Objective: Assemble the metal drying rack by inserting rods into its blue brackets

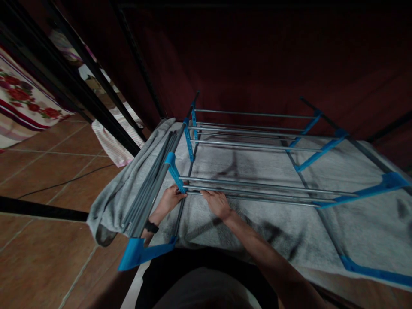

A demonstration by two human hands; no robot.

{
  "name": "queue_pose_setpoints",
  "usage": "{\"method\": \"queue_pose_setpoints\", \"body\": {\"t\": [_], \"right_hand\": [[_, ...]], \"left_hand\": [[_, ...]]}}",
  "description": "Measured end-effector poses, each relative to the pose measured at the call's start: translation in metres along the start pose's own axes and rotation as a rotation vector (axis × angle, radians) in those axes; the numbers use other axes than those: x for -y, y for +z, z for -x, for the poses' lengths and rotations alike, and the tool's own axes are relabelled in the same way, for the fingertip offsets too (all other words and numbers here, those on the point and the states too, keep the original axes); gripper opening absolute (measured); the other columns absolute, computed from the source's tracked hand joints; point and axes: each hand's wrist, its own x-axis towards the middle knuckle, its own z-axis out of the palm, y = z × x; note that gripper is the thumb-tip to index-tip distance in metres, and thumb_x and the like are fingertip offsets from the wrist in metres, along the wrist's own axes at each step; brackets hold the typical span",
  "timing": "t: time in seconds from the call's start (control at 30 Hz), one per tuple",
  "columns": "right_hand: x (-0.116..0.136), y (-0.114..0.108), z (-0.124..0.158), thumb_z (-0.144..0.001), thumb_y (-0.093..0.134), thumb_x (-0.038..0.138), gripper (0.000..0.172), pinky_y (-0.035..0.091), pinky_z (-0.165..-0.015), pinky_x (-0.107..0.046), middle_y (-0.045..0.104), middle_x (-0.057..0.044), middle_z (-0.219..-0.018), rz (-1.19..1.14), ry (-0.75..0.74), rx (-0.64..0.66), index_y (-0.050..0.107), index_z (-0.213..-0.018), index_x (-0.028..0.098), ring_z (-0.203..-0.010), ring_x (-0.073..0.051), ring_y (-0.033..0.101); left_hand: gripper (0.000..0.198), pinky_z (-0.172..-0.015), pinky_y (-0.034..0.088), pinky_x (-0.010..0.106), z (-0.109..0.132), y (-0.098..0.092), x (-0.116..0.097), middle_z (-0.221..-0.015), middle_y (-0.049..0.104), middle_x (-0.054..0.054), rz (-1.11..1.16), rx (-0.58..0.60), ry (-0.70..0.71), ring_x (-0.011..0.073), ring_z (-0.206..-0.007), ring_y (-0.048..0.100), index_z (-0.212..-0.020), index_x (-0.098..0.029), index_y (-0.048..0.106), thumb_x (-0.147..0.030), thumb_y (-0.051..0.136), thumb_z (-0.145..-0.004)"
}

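Note:
A metal rack (257, 146) with silver rods and blue plastic side brackets lies on a grey towel (289, 231). My left hand (170, 198) is closed around the end of a lower silver rod (251, 195) where it meets a blue bracket (174, 171). My right hand (219, 202) rests on the same rod a little to the right, fingers curled over it. A black band sits on my left wrist. A bundle of loose grey poles (151, 184) lies along the rack's left side.
The towel covers brown floor tiles (48, 171). A dark red wall stands behind the rack. Black metal bars (80, 86) and a flowered cloth (22, 98) are at the left, a striped cloth (112, 141) beside them. A black cable crosses the tiles.

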Motion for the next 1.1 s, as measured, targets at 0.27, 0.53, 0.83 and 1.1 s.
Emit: {"method": "queue_pose_setpoints", "body": {"t": [0.27, 0.53, 0.83, 1.1], "right_hand": [[0.002, -0.005, 0.000, -0.106, 0.038, 0.021, 0.042, 0.047, -0.094, -0.029, 0.070, -0.006, -0.131, 0.004, 0.010, 0.022, 0.060, -0.141, 0.029, -0.111, -0.019, 0.068], [0.001, -0.009, 0.000, -0.105, 0.042, 0.022, 0.037, 0.047, -0.090, -0.024, 0.074, -0.006, -0.123, 0.006, 0.025, 0.061, 0.065, -0.134, 0.028, -0.107, -0.016, 0.070], [0.004, -0.016, 0.003, -0.106, 0.038, 0.024, 0.040, 0.048, -0.090, -0.026, 0.075, -0.005, -0.121, 0.013, 0.075, 0.101, 0.064, -0.135, 0.032, -0.107, -0.017, 0.071], [-0.005, -0.001, -0.002, -0.105, 0.042, 0.019, 0.035, 0.047, -0.088, -0.029, 0.075, -0.010, -0.117, -0.020, -0.017, 0.032, 0.066, -0.130, 0.021, -0.103, -0.020, 0.071]], "left_hand": [[0.027, -0.103, 0.053, 0.046, 0.001, -0.003, -0.016, -0.111, 0.076, 0.007, -0.098, 0.049, 0.037, 0.0302, -0.110, 0.069, -0.099, -0.020, 0.074, -0.024, 0.068, -0.072], [0.026, -0.100, 0.055, 0.046, 0.002, 0.001, -0.016, -0.111, 0.076, 0.010, -0.126, 0.029, 0.044, 0.0322, -0.108, 0.070, -0.097, -0.020, 0.075, -0.023, 0.067, -0.072], [0.026, -0.103, 0.051, 0.048, 0.002, 0.002, -0.016, -0.108, 0.076, 0.010, -0.117, 0.037, 0.051, 0.0345, -0.107, 0.069, -0.096, -0.023, 0.074, -0.027, 0.067, -0.072], [0.028, -0.104, 0.052, 0.046, 0.001, 0.004, -0.016, -0.116, 0.075, 0.013, -0.184, 0.040, 0.037, 0.0338, -0.111, 0.068, -0.098, -0.020, 0.073, -0.028, 0.064, -0.074]]}}
